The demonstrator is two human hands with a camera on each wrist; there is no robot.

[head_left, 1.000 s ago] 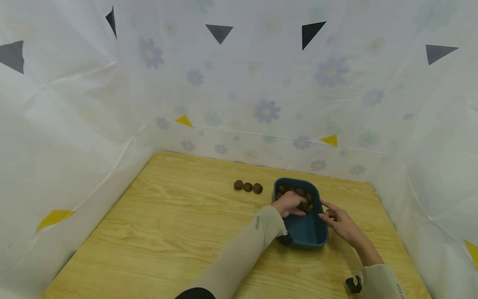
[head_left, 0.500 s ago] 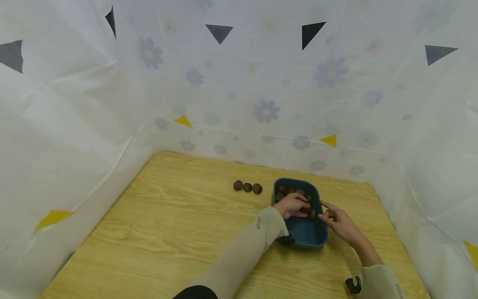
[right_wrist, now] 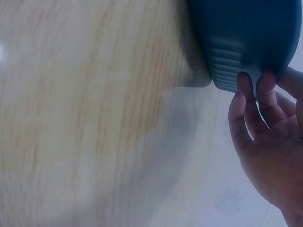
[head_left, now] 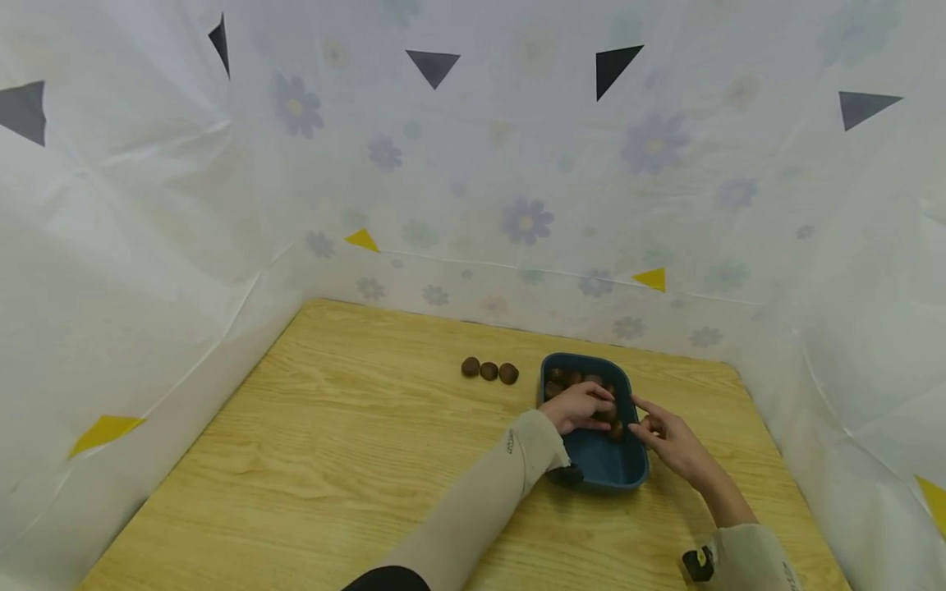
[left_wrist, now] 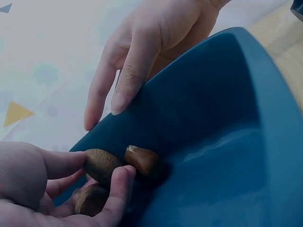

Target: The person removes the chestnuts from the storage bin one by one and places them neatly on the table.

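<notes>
A blue plastic box (head_left: 606, 472) stands on the table with several brown chestnuts (head_left: 557, 375) at its far end. Inside it, my left hand (head_left: 580, 408) pinches a chestnut (left_wrist: 100, 165) between thumb and finger. Below that one, another chestnut (left_wrist: 92, 199) lies against the fingers, and a third chestnut (left_wrist: 143, 161) sits just beyond the fingertips. My right hand (head_left: 676, 443) holds the box's right wall, with thumb and index finger at the rim and other fingertips curled against the outer side (right_wrist: 227, 61). Left of the box, three chestnuts (head_left: 489, 371) lie in a short row.
The wooden table (head_left: 310, 443) runs left and in front of the box. A pale flowered sheet (head_left: 473, 164) with black and yellow triangles encloses the back and sides. The box stands close to the table's back edge.
My left hand has shifted slightly within the box, its fingers closing around a chestnut among the pile. A chestnut now shows near its thumb. The right hand and the row stay put.
</notes>
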